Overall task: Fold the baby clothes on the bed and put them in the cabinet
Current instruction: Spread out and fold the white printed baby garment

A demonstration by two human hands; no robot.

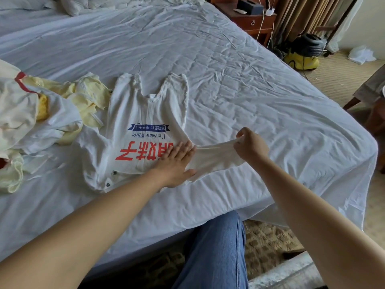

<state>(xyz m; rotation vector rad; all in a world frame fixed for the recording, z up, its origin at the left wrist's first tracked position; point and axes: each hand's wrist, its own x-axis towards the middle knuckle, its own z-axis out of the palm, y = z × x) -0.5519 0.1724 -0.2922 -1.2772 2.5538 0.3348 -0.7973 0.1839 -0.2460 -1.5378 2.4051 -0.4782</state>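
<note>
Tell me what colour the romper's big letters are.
Red big letters on the romper; head view.

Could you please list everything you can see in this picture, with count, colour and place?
bed: one, white sheet, under everything
romper: one, white with red and blue print, spread flat mid-bed
clothes pile: one, yellow and white, left of the romper
pillow: one, white, far end of the bed
nightstand: one, brown, beyond the bed, right
box: one, black, on the nightstand
vacuum: one, yellow and black, floor right of the bed
leg: one, blue jeans, bottom centre
left hand: one, flat on the romper
right hand: one, pinches the romper's sleeve, pulled sideways
</note>
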